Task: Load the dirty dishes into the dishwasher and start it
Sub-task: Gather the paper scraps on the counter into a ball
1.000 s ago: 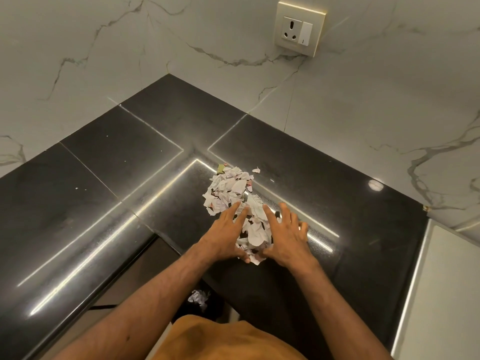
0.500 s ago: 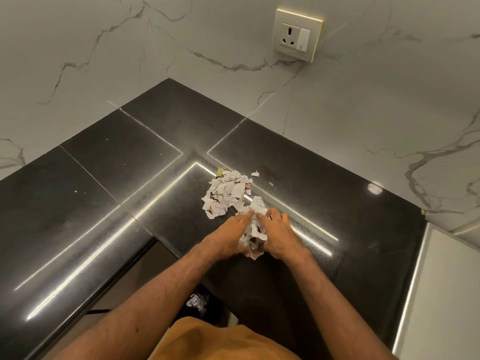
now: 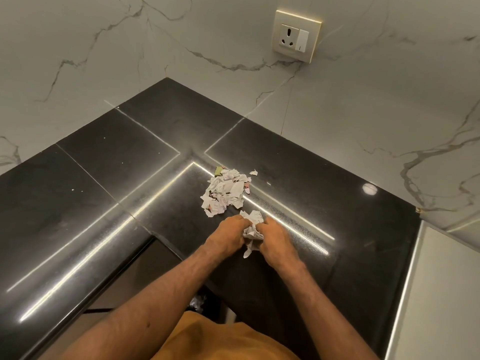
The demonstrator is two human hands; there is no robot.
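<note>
Curled fingers [image 3: 239,222] of the left hand [image 3: 228,233] and the right hand [image 3: 276,240] met around a wad [image 3: 252,224] of torn paper, gripping it from both sides over the counter [image 3: 104,178]. One scrap [image 3: 246,253] hung below the knuckles. The loose pile [image 3: 225,190] lay just beyond the fingertips, apart from the wad, toward the counter's inner corner. A socket [image 3: 296,35] sat on the marble wall [image 3: 376,113] behind.
</note>
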